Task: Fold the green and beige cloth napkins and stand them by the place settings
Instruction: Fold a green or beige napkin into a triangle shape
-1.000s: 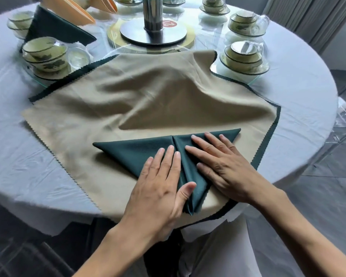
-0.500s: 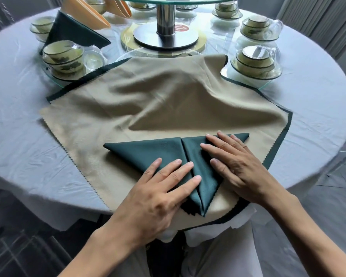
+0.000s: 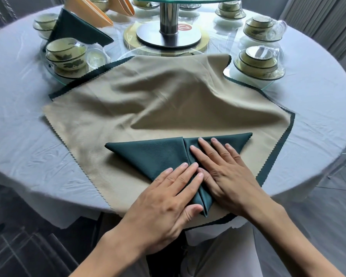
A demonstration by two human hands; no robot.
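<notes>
The green fold forms a downward-pointing triangle on the beige napkin; left hand and right hand press it, fingers flat.

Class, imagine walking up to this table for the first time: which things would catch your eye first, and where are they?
Two flat hands, left hand and right hand, press a dark green napkin folded into a downward-pointing triangle at the near edge. It lies on a rumpled beige napkin spread across the white tablecloth. Behind stand stacked bowls at far left.
</notes>
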